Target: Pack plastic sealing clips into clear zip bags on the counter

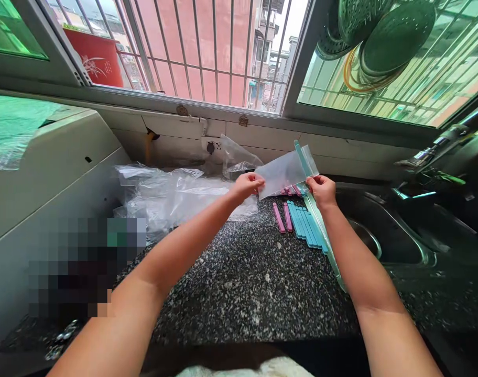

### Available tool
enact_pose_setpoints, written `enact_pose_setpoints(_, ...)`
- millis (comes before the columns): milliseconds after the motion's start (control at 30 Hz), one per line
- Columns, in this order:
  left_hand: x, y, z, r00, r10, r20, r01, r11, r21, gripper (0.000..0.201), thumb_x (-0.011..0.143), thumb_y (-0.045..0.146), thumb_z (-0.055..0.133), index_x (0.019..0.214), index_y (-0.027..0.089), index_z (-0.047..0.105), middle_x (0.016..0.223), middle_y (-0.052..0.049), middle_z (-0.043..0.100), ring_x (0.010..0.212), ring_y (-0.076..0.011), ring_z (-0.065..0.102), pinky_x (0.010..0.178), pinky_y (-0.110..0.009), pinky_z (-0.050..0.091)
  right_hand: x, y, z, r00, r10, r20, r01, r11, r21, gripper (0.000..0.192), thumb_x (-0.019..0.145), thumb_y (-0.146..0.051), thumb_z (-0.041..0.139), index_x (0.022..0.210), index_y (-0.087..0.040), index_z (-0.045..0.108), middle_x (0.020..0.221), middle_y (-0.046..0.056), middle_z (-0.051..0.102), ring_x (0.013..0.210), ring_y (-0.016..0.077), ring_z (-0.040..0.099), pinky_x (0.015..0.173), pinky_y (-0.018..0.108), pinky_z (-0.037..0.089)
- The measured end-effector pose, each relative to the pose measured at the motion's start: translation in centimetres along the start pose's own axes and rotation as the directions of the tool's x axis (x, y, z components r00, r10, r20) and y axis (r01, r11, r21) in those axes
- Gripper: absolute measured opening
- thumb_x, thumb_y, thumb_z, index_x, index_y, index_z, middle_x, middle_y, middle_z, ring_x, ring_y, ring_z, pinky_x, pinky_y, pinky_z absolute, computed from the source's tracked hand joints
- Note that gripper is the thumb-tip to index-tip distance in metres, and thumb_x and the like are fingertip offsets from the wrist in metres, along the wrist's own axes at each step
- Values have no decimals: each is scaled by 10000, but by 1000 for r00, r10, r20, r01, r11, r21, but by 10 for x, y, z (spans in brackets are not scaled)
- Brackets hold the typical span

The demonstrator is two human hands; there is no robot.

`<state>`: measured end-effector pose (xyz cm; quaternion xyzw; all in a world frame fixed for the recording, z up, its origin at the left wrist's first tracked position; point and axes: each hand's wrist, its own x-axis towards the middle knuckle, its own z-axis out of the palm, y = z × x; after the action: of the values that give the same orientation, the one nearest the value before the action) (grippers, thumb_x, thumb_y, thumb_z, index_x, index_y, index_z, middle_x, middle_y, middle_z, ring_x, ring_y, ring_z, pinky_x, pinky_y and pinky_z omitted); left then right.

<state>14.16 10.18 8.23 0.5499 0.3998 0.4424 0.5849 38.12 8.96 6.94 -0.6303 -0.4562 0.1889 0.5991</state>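
A translucent plastic bag [280, 172] is stretched above the counter between my two hands. My left hand [248, 187] pinches its lower left edge. At the other end, my right hand [322, 190] is closed on the bag's right corner, beside a long teal bag clip [302, 157] that lies across that end. Whether the clip is fastened cannot be made out. Below the bag, several teal clips [305, 224] lie side by side on the counter, with two pink clips [279, 218] to their left. More pink pieces [288, 190] are partly hidden behind the bag.
Clear plastic bags [176, 193] are heaped on the left of the speckled dark counter [254, 283]. A greenish strip [328, 248] separates the clips from the metal sink [404, 246], which has a faucet [433, 149]. A barred window and wall socket [212, 146] stand behind.
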Motion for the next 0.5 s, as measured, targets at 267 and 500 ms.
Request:
enact_pose_setpoints(267, 57, -32, 37, 988, -129, -87, 146, 959, 243, 127, 724, 107, 536, 603, 129, 502, 521, 14, 516, 415, -63, 453, 438, -191, 363, 37, 49, 3, 996, 82, -24, -85, 984, -156, 360, 580, -486, 643, 569, -148, 518, 530, 3, 557, 436, 83, 443, 433, 229, 366)
enact_pose_setpoints(500, 90, -51, 38, 964, -87, -249, 176, 915, 362, 34, 679, 103, 553, 650, 122, 555, 599, -49, 588, 551, -142, 560, 530, -239, 407, 51, 72, 14, 998, 69, -8, -67, 943, -325, 359, 604, -493, 618, 556, -144, 555, 523, 50, 603, 491, 149, 546, 452, 248, 394)
